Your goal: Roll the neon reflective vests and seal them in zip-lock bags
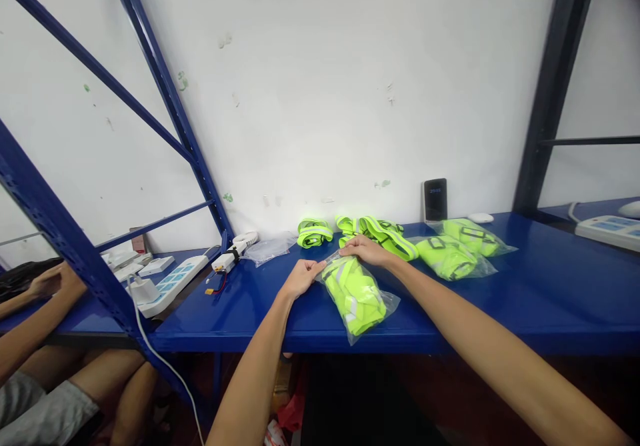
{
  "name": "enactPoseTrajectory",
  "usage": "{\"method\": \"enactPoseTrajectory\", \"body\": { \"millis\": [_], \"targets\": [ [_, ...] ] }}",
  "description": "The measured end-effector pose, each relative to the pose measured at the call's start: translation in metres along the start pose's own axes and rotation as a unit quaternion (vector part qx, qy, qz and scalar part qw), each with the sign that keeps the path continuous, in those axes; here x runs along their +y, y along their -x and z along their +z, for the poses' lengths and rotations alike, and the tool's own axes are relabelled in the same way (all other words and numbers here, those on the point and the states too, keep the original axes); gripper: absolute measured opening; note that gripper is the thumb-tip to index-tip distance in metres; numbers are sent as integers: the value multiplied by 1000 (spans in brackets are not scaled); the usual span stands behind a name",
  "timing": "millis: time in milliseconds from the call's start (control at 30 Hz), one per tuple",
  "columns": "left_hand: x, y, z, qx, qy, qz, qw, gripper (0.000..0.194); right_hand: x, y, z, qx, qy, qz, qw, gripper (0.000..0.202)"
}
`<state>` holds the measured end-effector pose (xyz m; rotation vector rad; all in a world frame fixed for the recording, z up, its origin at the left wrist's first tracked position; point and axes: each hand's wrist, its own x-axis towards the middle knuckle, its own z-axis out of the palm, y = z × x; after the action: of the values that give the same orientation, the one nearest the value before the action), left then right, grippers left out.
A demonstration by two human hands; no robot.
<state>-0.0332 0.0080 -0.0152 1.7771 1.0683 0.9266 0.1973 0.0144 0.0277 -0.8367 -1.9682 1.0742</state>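
Note:
A clear plastic bag (357,296) holding a folded neon-yellow reflective vest lies on the blue shelf (550,286) in front of me. My left hand (301,277) pinches the bag's open end at its left corner. My right hand (367,249) presses on the same end at the far side. Two more bagged vests (453,256) (475,236) lie to the right. Loose unbagged vests (315,233) (383,233) lie by the wall behind my hands.
An empty clear bag (270,248) and a small white fan (235,251) lie left of the vests. A white power strip (173,283) with a cord sits further left. A black device (435,199) leans on the wall. Another person's arm (30,319) and knees show at left.

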Motion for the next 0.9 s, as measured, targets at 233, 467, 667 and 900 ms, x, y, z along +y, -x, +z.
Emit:
{"method": "enactPoseTrajectory", "body": {
  "millis": [233, 467, 667, 900],
  "targets": [
    [4, -2, 3, 20, 60, -16, 998, 60, -46, 41, -61, 201, 32, -12, 979, 33],
    [-1, -5, 3, -11, 70, 13, 997, 49, -25, 105, -173, 566, -26, 59, 822, 41],
    [10, 5, 7, 3, 77, 60, 995, 52, 10, 135, -190, 400, 378, 299, 780, 35],
    [20, 17, 13, 132, 22, 129, 983, 38, -38, 62, -155, 329, 552, 219, 734, 48]
  ]
}}
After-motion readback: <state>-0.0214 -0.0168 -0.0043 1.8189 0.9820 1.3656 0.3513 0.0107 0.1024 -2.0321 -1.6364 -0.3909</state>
